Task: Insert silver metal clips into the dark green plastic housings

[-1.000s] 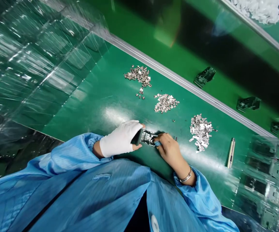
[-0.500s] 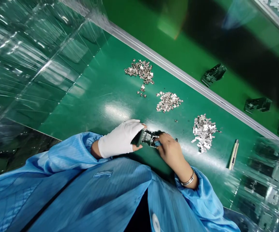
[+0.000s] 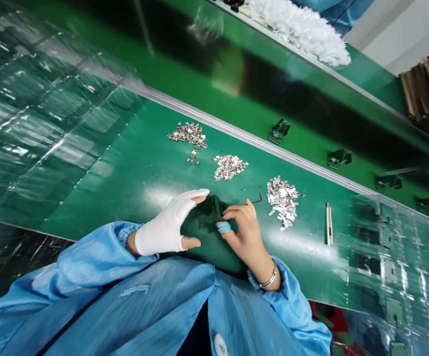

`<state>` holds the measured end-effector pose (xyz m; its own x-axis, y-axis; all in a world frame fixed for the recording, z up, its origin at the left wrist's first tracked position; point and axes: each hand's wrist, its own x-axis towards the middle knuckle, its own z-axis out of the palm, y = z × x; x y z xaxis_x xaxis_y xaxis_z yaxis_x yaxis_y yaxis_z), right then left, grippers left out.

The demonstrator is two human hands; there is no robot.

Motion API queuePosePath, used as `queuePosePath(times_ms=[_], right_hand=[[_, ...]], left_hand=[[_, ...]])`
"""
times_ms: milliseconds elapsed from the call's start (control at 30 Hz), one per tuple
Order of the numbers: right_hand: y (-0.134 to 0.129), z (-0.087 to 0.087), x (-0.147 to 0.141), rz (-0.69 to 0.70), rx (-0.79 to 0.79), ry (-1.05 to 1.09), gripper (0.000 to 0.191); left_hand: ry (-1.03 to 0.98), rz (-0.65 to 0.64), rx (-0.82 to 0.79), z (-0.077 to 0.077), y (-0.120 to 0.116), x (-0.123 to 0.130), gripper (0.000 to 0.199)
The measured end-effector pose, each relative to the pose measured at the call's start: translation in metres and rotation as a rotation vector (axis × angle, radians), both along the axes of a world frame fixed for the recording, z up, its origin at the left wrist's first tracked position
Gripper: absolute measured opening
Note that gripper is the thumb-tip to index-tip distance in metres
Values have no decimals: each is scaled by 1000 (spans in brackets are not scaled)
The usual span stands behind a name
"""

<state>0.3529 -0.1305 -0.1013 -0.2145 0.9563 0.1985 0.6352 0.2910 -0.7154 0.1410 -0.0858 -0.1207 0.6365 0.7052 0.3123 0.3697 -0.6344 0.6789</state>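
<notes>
My left hand [image 3: 171, 220], in a white glove with bare fingertips, is open, its thumb and fingers apart to the left of a dark part [image 3: 210, 216]. That part is blurred and hard to tell from its shadow and the green mat. From the other side my right hand [image 3: 244, 230], bare with a blue wrap [image 3: 223, 227] on one finger, seems to pinch the part's right edge. Just beyond the right fingers an L-shaped hex key [image 3: 260, 199] shows, partly hidden by the hand.
Loose small metal pieces form piles at the left [image 3: 190, 134], middle [image 3: 229, 167] and right [image 3: 283, 200]. A utility knife [image 3: 329, 223] lies farther right. Clear plastic trays [image 3: 396, 262] flank both sides. Beyond the metal rail [image 3: 236, 134], several dark assemblies [image 3: 339, 158] sit on a green strip.
My left hand has opened away from the part it was gripping. The part's silvery open side no longer shows. The camera view has shifted, and more of the hex key is visible.
</notes>
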Motion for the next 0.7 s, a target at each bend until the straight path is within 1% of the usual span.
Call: queuePosePath(times_ms=[67, 100, 167, 200, 233, 267, 300, 333, 367, 400, 467, 533, 567, 633, 700], right_hand=[[-6, 3, -4, 109, 117, -168, 13], [-8, 3, -4, 172, 161, -217, 15], [-13, 1, 3, 265, 207, -231, 21], [-15, -1, 12, 261, 206, -212, 23], [-16, -4, 24, 209, 195, -196, 25], [-17, -8, 39, 116, 169, -190, 25], [-18, -12, 56, -40, 136, -206, 26], [-18, -17, 74, -191, 113, -257, 24], [-18, -22, 90, -296, 69, -331, 23], [-18, -27, 105, -352, 35, -394, 24], [-18, -35, 124, -371, -26, -487, 24], [-17, -39, 129, -348, -51, -536, 22], [-17, -40, 128, -337, -53, -547, 21], [-15, -39, 124, -319, -51, -551, 19], [-15, -38, 119, -301, -48, -548, 22]], left_hand=[[94, 13, 32, 0, 1, 5, 74], [140, 6, 42, 0, 1, 8, 69], [204, -19, 42, -2, 2, 13, 62], [222, -28, 38, -2, 2, 15, 60], [233, -28, 39, -3, 2, 16, 59], [238, -20, 46, -3, 1, 17, 58], [241, -11, 59, -4, 1, 17, 58], [246, -5, 73, -4, 0, 17, 58], [250, -4, 83, -4, 0, 17, 57], [250, -8, 90, -4, 0, 16, 56], [235, -23, 101, -3, -1, 16, 60], [198, -22, 130, -1, 0, 15, 64], [171, -7, 155, 1, 1, 15, 63], [115, 33, 211, 6, 3, 13, 53], [68, 57, 252, 11, 6, 11, 44]])
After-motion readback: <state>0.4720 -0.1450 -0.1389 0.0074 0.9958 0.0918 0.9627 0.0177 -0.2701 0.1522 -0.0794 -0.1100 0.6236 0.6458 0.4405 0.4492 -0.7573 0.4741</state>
